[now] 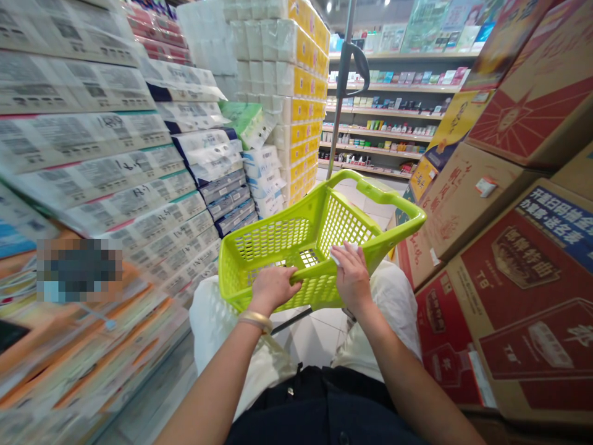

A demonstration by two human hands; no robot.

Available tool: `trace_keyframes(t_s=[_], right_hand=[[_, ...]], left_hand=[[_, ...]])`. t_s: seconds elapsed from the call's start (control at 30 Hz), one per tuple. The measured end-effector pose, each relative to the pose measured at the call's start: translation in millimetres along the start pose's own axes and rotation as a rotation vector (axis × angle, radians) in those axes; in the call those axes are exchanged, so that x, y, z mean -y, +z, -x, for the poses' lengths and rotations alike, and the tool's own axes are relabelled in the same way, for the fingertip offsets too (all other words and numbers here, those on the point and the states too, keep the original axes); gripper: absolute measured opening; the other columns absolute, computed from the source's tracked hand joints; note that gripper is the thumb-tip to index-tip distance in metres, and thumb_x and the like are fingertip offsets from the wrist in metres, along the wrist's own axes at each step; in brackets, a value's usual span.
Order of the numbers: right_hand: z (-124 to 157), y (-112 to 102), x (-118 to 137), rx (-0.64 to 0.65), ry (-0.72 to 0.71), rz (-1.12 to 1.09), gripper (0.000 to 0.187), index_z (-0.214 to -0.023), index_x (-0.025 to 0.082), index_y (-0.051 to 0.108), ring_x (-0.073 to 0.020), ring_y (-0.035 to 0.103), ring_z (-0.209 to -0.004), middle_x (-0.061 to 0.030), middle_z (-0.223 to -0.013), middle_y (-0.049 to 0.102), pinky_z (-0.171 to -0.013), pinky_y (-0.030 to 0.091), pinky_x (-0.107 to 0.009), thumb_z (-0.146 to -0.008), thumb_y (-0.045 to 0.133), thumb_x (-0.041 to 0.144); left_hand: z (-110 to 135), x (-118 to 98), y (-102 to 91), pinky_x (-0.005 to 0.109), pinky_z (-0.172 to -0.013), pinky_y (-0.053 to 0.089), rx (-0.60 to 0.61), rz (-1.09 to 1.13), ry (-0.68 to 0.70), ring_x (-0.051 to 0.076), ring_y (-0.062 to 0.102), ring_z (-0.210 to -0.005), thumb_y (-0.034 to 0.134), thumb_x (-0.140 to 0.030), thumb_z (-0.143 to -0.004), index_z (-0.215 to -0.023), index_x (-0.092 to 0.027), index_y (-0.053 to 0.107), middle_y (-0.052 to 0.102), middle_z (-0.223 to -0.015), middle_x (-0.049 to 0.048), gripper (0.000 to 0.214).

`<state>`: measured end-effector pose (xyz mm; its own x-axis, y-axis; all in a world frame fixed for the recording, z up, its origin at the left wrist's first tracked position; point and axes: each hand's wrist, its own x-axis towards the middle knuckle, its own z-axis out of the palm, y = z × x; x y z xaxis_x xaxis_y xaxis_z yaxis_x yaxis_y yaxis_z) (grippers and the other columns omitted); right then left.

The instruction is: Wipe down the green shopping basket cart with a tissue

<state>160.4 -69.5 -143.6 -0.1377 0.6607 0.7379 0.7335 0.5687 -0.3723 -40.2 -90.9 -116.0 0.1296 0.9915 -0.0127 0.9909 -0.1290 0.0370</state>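
A lime-green plastic shopping basket (278, 238) with slotted walls rests between my knees, tilted, its thick looped handle (401, 207) at the far right. My left hand (274, 288) is closed over the basket's near rim, fingers curled inward, with a gold-coloured bangle at the wrist. Farther right on the same rim, my right hand (353, 278) holds a white cloth or tissue (337, 253), pressing it against the green plastic. Part of the cloth is hidden by the fingers. Inside the basket I see only its perforated walls and floor.
Stacked packs (120, 151) rise on the left, with tissue bundles (264, 68) beyond. Red and brown cartons (519, 272) stand close on the right. A metal pole with a grey grip (343, 80) rises behind the basket, before stocked shelves (384, 111). Pale tiles (319, 337) show below.
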Motion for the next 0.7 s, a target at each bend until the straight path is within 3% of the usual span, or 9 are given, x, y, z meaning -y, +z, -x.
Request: trace_keyframes(t_s=[0.1,0.27,0.47,0.7], right_hand=[[-0.8,-0.1,0.4,-0.024,0.021,0.017,0.039,-0.113,0.02,0.068,-0.0231,0.053,-0.13,-0.0068,-0.12,0.07,-0.119,0.024,-0.049,-0.089,0.041,0.008],[6.4,8.2,14.2,0.147,-0.13,-0.082,0.04,-0.115,0.022,0.068,-0.0199,0.054,-0.128,-0.0038,-0.121,0.07,-0.117,0.03,-0.044,-0.089,0.04,0.007],[0.2,0.2,0.4,-0.067,0.044,-0.013,0.039,-0.114,0.02,0.068,-0.0236,0.051,-0.131,-0.0074,-0.119,0.07,-0.117,0.027,-0.051,-0.09,0.039,0.009],[7.9,10.2,14.8,0.185,-0.153,-0.124,0.038,-0.115,0.022,0.067,-0.0201,0.055,-0.128,-0.0044,-0.121,0.07,-0.115,0.032,-0.044,-0.091,0.041,0.009]], left_hand=[[0.3,-0.4,-0.8,0.034,-0.076,0.048,0.0,0.0,0.008,0.026,0.068,-0.091,0.045,-0.054,-0.086,-0.103,-0.028,0.07,0.074,-0.096,0.0075,0.039],[2.6,-1.0,-1.5,0.034,-0.071,0.047,-0.035,-0.025,0.024,0.027,0.069,-0.088,0.047,-0.054,-0.086,-0.101,-0.026,0.068,0.075,-0.093,0.0082,0.038],[3.2,-1.3,-1.1,0.033,-0.066,0.046,-0.054,-0.048,0.05,0.027,0.07,-0.085,0.034,-0.065,-0.089,-0.1,-0.025,0.067,0.075,-0.09,0.0086,0.053],[3.5,-0.4,-1.0,0.032,-0.066,0.044,-0.073,-0.027,0.071,0.025,0.069,-0.083,0.013,-0.058,-0.096,-0.098,-0.024,0.068,0.075,-0.089,0.0089,0.064]])
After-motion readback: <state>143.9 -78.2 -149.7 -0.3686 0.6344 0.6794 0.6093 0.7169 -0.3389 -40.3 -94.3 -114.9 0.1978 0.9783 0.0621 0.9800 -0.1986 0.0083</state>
